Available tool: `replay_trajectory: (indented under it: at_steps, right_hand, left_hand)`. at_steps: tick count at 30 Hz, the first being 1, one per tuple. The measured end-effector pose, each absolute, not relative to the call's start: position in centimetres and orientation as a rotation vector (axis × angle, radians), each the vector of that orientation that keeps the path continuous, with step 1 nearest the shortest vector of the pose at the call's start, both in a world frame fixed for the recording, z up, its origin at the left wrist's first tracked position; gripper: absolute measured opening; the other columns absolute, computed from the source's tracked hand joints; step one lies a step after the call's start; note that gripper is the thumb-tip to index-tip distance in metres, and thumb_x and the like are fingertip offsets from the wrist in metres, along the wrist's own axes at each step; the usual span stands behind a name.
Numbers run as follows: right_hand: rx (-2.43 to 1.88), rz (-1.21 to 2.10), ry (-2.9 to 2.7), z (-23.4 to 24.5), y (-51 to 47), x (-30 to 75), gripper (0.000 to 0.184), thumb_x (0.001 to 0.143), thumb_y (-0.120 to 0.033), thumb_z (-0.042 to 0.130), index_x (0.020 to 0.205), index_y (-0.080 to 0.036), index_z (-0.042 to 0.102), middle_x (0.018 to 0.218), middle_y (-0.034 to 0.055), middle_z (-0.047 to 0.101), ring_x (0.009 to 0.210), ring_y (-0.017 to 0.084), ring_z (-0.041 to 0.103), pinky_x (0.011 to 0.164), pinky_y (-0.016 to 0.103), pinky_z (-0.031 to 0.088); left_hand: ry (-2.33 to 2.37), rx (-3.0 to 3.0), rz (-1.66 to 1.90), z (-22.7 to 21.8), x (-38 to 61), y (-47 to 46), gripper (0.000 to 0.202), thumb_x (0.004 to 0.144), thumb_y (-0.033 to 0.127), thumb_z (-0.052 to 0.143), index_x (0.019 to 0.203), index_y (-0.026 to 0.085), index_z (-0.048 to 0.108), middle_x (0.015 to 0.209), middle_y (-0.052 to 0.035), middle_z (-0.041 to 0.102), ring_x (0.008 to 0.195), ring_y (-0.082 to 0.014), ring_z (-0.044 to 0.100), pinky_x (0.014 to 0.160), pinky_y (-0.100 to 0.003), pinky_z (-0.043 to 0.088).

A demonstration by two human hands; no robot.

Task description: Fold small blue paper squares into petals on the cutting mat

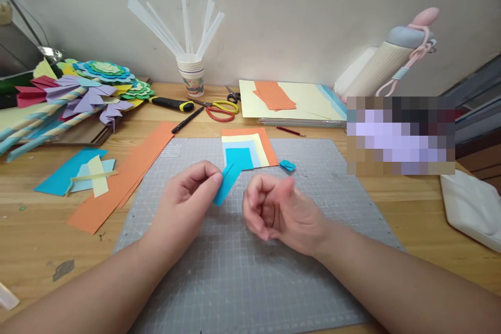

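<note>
Between the thumb and forefinger of my left hand [186, 193] is a small blue paper strip [226, 187], held at a slant above the mat. My right hand [284, 214] hovers just to the right, fingers loosely curled and thumb raised apart, with nothing visible in it. Behind the strip lies a layered pile of paper squares [270, 154], orange, pale yellow, light blue and blue from bottom to top. A small folded blue paper piece [287, 165] rests to the right of that pile. Under both hands spreads a grey cutting mat [235, 292] with a grid.
Orange strips [129, 180] and blue and yellow paper scraps [70, 172] lie left. Behind are a box cutter [172, 104], a black pen [187, 120], scissors [221, 110], a paper cup [191, 75] of white strips, and paper sheets [313, 96]. Paper flowers [104, 70] stand far left, a bottle [381, 65] right.
</note>
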State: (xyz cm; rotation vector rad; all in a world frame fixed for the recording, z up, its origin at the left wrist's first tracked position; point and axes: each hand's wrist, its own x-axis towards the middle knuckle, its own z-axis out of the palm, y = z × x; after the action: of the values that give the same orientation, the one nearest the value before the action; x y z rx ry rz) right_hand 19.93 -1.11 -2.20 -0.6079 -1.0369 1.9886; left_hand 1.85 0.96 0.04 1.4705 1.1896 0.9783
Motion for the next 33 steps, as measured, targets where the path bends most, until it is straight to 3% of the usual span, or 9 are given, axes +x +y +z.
replay_trajectory:
  at_steps: [5,8,11,13,15,18,21,25,33]
  right_hand:
    - [-0.297,2.123,-1.072,-2.3,-1.4,20.2,0.059,0.054,-0.074,0.072,0.058,-0.02,0.047,0.05,-0.0067,0.05,0.039,0.007,0.04,0.041,0.021,0.026]
    - [-0.312,2.131,-1.074,-1.8,-1.6,20.3,0.052,0.068,-0.065,0.07,0.055,-0.02,0.047,0.05,-0.0055,0.049,0.041,0.008,0.042,0.042,0.021,0.028]
    - [-0.452,2.161,-0.953,-1.1,-1.4,20.2,0.034,0.088,-0.038,0.054,0.06,-0.019,0.049,0.052,-0.0058,0.043,0.041,0.007,0.034,0.042,0.02,0.026]
    - [-0.57,2.092,-0.816,-0.8,-1.2,20.1,0.015,0.082,-0.016,0.049,0.067,-0.02,0.047,0.054,-0.0074,0.04,0.042,0.006,0.028,0.041,0.019,0.024]
    - [-0.7,1.94,-0.759,-0.8,-1.0,19.9,0.015,0.073,-0.007,0.047,0.074,-0.022,0.042,0.058,-0.0083,0.042,0.042,0.006,0.029,0.041,0.017,0.022]
    - [-0.874,1.79,-0.858,-1.0,-1.2,19.7,0.01,0.083,-0.023,0.05,0.086,-0.026,0.041,0.066,-0.0076,0.051,0.042,0.006,0.035,0.038,0.016,0.019]
    - [-0.999,1.74,-1.113,-1.2,-1.6,19.5,0.022,0.087,-0.043,0.054,0.085,-0.023,0.046,0.06,-0.0074,0.048,0.042,0.006,0.036,0.038,0.017,0.022]
    - [-1.12,1.597,-1.275,-1.2,-1.9,19.4,0.029,0.092,-0.038,0.048,0.069,-0.02,0.047,0.051,-0.0077,0.042,0.041,0.006,0.036,0.04,0.019,0.028]
    - [-1.152,1.439,-1.275,-1.0,-1.8,19.7,0.027,0.093,-0.039,0.048,0.073,-0.021,0.05,0.055,-0.0071,0.046,0.042,0.006,0.039,0.041,0.02,0.03]
  left_hand:
    - [1.241,1.443,1.028,0.1,1.8,1.0,0.025,0.086,0.029,0.05,0.063,0.021,0.046,0.061,0.0032,0.039,0.06,-0.0139,0.035,0.054,-0.026,0.031]
    - [1.245,1.443,1.009,0.1,1.9,0.9,0.025,0.086,0.028,0.051,0.062,0.02,0.047,0.061,0.0038,0.039,0.06,-0.013,0.035,0.054,-0.025,0.031]
    - [1.219,1.458,0.986,0.1,1.9,0.9,0.025,0.086,0.028,0.051,0.062,0.02,0.047,0.061,0.0046,0.04,0.059,-0.012,0.036,0.055,-0.025,0.031]
    - [1.19,1.471,0.967,0.1,1.9,0.9,0.025,0.086,0.029,0.05,0.063,0.02,0.047,0.06,0.0051,0.04,0.058,-0.0116,0.036,0.055,-0.024,0.031]
    - [1.181,1.495,0.931,0.2,2.0,0.9,0.024,0.086,0.029,0.05,0.064,0.02,0.048,0.061,0.0054,0.04,0.058,-0.0113,0.036,0.055,-0.024,0.031]
    - [1.155,1.603,0.833,0.3,2.3,0.8,0.023,0.085,0.027,0.05,0.063,0.02,0.048,0.061,0.0052,0.042,0.059,-0.0114,0.039,0.056,-0.024,0.032]
    - [1.07,1.743,0.714,0.3,2.5,0.7,0.022,0.084,0.024,0.051,0.062,0.019,0.048,0.062,0.0043,0.047,0.061,-0.0122,0.043,0.059,-0.025,0.034]
    - [0.953,1.674,0.677,0.2,2.2,0.7,0.024,0.089,0.028,0.048,0.068,0.018,0.053,0.067,0.0032,0.051,0.066,-0.0126,0.046,0.063,-0.025,0.037]
    - [0.885,1.386,0.658,0.2,2.3,0.9,0.009,0.085,0.022,0.054,0.08,0.019,0.061,0.076,0.0033,0.057,0.073,-0.0119,0.049,0.069,-0.023,0.037]
